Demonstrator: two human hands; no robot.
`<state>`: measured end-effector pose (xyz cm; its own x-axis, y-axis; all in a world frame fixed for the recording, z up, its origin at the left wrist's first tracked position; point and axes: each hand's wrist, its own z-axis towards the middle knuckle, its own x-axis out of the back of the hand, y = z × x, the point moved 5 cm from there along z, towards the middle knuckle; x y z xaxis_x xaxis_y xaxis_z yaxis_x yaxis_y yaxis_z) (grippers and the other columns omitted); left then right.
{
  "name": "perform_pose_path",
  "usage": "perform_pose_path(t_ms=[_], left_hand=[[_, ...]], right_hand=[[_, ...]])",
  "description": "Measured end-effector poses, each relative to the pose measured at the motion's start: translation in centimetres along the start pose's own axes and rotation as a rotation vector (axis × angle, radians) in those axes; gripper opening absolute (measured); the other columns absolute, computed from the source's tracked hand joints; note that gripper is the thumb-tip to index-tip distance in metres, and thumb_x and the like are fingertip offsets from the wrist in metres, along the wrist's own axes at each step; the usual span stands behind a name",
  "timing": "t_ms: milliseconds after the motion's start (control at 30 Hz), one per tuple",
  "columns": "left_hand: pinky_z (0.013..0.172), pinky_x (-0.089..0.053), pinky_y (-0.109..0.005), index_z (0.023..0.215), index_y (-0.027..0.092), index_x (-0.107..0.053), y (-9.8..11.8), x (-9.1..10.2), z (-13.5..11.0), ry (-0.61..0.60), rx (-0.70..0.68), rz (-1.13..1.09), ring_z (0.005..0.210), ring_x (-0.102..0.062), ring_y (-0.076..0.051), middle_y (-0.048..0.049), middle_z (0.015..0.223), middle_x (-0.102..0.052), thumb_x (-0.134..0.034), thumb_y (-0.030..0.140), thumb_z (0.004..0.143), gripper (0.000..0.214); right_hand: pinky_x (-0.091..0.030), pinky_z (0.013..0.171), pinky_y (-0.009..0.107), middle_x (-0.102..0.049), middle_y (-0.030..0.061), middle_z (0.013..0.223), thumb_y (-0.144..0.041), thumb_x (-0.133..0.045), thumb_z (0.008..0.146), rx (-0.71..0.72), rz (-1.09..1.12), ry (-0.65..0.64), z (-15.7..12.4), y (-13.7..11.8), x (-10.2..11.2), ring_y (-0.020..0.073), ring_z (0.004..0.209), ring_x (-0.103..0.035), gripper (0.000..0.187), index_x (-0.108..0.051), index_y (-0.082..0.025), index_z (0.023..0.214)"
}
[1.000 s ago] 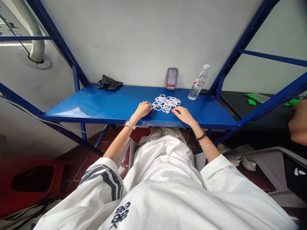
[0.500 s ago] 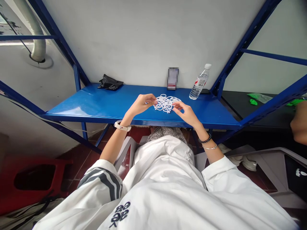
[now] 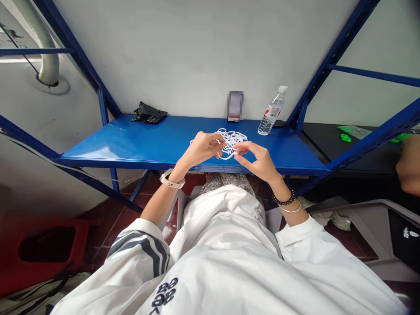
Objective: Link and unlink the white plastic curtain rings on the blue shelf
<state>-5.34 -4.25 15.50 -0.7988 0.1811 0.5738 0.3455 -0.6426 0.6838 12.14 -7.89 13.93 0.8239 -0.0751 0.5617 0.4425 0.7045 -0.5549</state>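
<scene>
A tangled pile of thin white cord (image 3: 233, 138) lies in loose loops near the front of the blue table (image 3: 147, 140). My left hand (image 3: 206, 148) is closed in a pinch on a strand at the pile's near left, and a bit of cord shows beyond its far side. On the right, my right hand (image 3: 257, 161) has thumb and fingers curved round a strand at the pile's near edge. Between the two hands a loop of cord hangs toward me. My fingers hide part of the pile.
A phone (image 3: 235, 106) leans on the wall behind the cord. A water bottle (image 3: 273, 111) stands at back right beside a dark flat object (image 3: 280, 124). A crumpled black bag (image 3: 149, 113) lies at back left. Blue frame posts flank the table. Another person's arm (image 3: 408, 164) shows far right.
My left hand has moved right and nearer to me, over the pile's left side. My right hand has come slightly nearer too. A loop of cord now stretches between them.
</scene>
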Motion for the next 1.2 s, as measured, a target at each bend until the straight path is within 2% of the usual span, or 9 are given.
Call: perform_pose_path(t_ms=[100, 267, 400, 633, 867, 1033, 1200], left_hand=[[0.057, -0.056, -0.024, 0.08, 0.017, -0.066, 0.6, -0.2, -0.1, -0.01, -0.007, 0.03, 0.054, -0.07, -0.017, -0.0014, 0.061, -0.072, -0.062, 0.052, 0.089, 0.037], [0.056, -0.055, -0.023, 0.081, 0.016, -0.066, 1.3, 0.1, -0.4, 0.018, -0.016, 0.013, 0.054, -0.07, -0.016, -0.0015, 0.061, -0.072, -0.062, 0.052, 0.089, 0.037], [0.056, -0.056, -0.024, 0.081, 0.017, -0.067, 1.6, 0.3, -0.6, 0.034, -0.03, -0.009, 0.054, -0.07, -0.017, -0.0017, 0.061, -0.073, -0.064, 0.054, 0.088, 0.038], [0.055, -0.056, -0.023, 0.083, 0.016, -0.065, 2.0, 0.3, -0.7, 0.058, -0.044, -0.039, 0.055, -0.071, -0.017, -0.0012, 0.061, -0.072, -0.063, 0.047, 0.09, 0.032], [0.055, -0.056, -0.023, 0.082, 0.016, -0.066, 2.4, 0.5, -0.9, 0.066, -0.043, -0.054, 0.054, -0.071, -0.017, -0.0015, 0.06, -0.072, -0.064, 0.054, 0.089, 0.039], [0.057, -0.056, -0.021, 0.086, 0.016, -0.066, 2.8, 0.3, -1.1, 0.001, -0.108, -0.025, 0.055, -0.071, -0.015, -0.0006, 0.063, -0.073, -0.06, 0.051, 0.093, 0.036], [0.058, -0.056, -0.02, 0.094, 0.014, -0.067, 3.1, -0.2, -1.2, -0.081, -0.162, -0.049, 0.056, -0.072, -0.014, -0.0015, 0.066, -0.074, -0.054, 0.043, 0.097, 0.032]], right_hand=[[-0.054, 0.083, 0.037, -0.071, 0.0045, 0.092, -0.052, -0.059, 0.093, -0.016, -0.031, 0.029, 0.0, 0.0, -0.1, 0.0217, 0.082, -0.066, 0.027, -0.067, -0.027, 0.1], [-0.056, 0.083, 0.037, -0.07, 0.0034, 0.09, -0.056, -0.062, 0.09, -0.034, -0.032, 0.078, -0.1, 0.4, 0.1, 0.0214, 0.082, -0.067, 0.032, -0.064, -0.028, 0.105], [-0.056, 0.083, 0.037, -0.07, 0.0035, 0.089, -0.056, -0.063, 0.089, -0.016, -0.065, 0.072, -0.1, 0.4, 0.3, 0.0214, 0.081, -0.067, 0.032, -0.063, -0.028, 0.104], [-0.055, 0.082, 0.037, -0.071, 0.0041, 0.091, -0.055, -0.063, 0.09, 0.001, -0.061, 0.086, 0.0, 0.1, 0.6, 0.0213, 0.079, -0.066, 0.03, -0.065, -0.027, 0.1], [-0.055, 0.081, 0.036, -0.072, 0.0033, 0.09, -0.05, -0.063, 0.092, 0.044, -0.064, 0.078, -0.1, -0.2, 0.8, 0.0204, 0.078, -0.067, 0.024, -0.067, -0.027, 0.099], [-0.056, 0.078, 0.035, -0.073, 0.0033, 0.087, -0.051, -0.062, 0.093, 0.078, -0.091, 0.089, -0.2, -0.3, 0.7, 0.0203, 0.077, -0.068, 0.026, -0.068, -0.026, 0.094], [-0.057, 0.066, 0.029, -0.073, 0.0013, 0.078, -0.049, -0.064, 0.093, 0.215, -0.09, 0.139, -0.3, -0.9, 0.9, 0.017, 0.069, -0.069, 0.027, -0.067, -0.023, 0.088]])
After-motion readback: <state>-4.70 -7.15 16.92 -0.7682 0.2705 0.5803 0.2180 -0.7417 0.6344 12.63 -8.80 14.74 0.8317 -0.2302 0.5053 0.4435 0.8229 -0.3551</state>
